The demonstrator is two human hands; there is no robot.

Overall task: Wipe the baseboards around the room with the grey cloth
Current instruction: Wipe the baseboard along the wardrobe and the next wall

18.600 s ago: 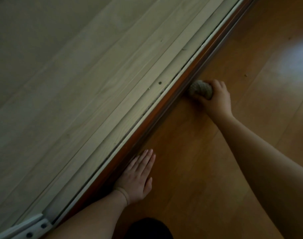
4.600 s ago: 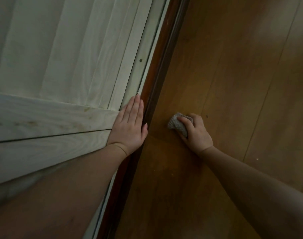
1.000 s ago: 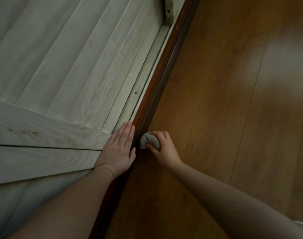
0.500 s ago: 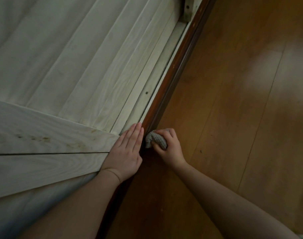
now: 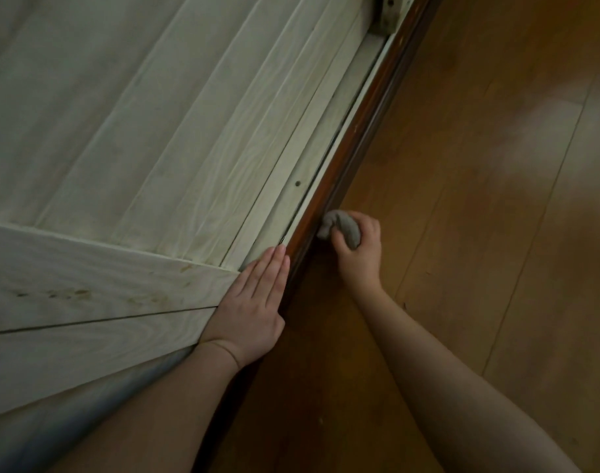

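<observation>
Item: grey cloth, bunched into a wad, held in the right hand with fingers curled tight around it; the exposed end of the wad touches the face of the reddish-brown baseboard where it meets the wooden floor. Left hand: fingers straight and together, palm flat, holding nothing, resting on the pale wood-grain panel just beside the baseboard's top edge. Condition of light: dim. Risks, as judged — the wad is small and balled, so it likely meets only a narrow strip of the baseboard and could skip the upper lip or the groove along it; a crumpled cloth may also push dust down onto the floor seam rather than lift it; the flat left hand bears weight on a smooth panel and could slide if the person leans further along. A pale bracket at the far end may snag the cloth. Markings — no brand, label or writing is legible anywhere in view.
</observation>
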